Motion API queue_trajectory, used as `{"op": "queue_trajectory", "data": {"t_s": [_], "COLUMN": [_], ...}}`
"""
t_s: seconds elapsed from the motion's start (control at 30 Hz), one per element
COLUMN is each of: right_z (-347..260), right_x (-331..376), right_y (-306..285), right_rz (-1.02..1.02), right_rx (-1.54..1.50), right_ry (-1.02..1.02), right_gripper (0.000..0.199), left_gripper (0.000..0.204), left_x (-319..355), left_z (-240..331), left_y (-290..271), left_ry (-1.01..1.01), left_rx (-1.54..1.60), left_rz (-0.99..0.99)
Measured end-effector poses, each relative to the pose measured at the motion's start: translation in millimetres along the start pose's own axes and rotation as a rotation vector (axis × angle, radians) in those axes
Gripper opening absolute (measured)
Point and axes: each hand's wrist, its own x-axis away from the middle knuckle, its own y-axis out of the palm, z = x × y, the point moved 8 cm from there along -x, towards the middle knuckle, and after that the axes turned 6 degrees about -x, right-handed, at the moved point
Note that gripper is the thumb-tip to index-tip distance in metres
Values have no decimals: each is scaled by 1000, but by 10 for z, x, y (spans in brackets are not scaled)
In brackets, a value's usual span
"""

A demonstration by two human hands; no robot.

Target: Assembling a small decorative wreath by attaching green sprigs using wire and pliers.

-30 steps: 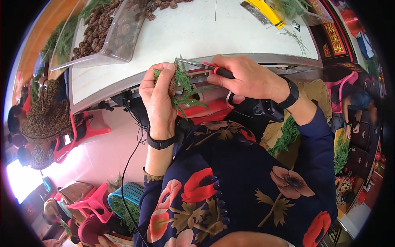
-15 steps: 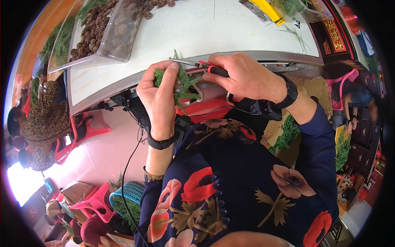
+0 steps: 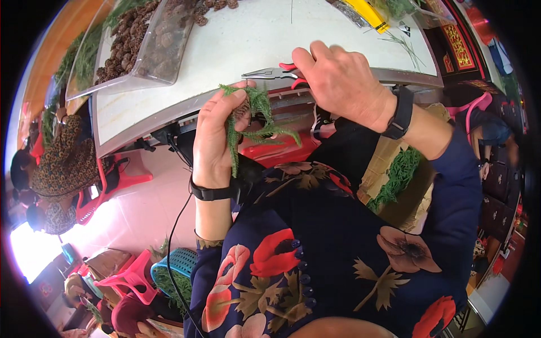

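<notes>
**Pliers [image 3: 269,74] applied above a hand-held green sprig [image 3: 261,104]**

The sprig, with a brown pine cone [image 3: 241,112] amid its needles, is pinched between thumb and fingers of the left hand [image 3: 215,121], near the front edge of the white table [image 3: 253,39]. The red-handled pliers are grasped in the right hand [image 3: 345,81]; their tips are brought to a thin stem or wire [image 3: 247,83] rising from the sprig. Whether it is gripped by the tips cannot be told.

For sound technique, it is judged, the sprig should be steadied close below the tips, the thumb kept out of their path, the stem or wire taken squarely, and the cone left uncrushed.

Counted: one pair of pliers, one held sprig, one cone visible within it, two black wristbands [image 3: 401,112], one yellow object [image 3: 369,16] on the table, and one cardboard box [image 3: 385,152] containing greenery. The cones in the clear bin [image 3: 135,72] are too numerous and overlapped to be counted.
</notes>
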Motion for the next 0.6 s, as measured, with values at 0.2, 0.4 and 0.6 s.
{"op": "queue_trajectory", "data": {"t_s": [0.2, 0.4, 0.6], "right_z": [-194, 82, 83], "right_x": [-87, -17, 125], "right_y": [-165, 13, 361], "right_rz": [83, -286, -635], "right_rx": [483, -215, -916], "right_ry": [-153, 44, 284], "right_gripper": [16, 22, 34], "left_gripper": [25, 24, 23], "left_x": [-20, -53, 32], "left_z": [-277, -47, 36], "left_y": [30, -16, -43], "left_ry": [-198, 49, 160], "left_rx": [242, 33, -62], "left_rz": [-1, 41, 114]}}
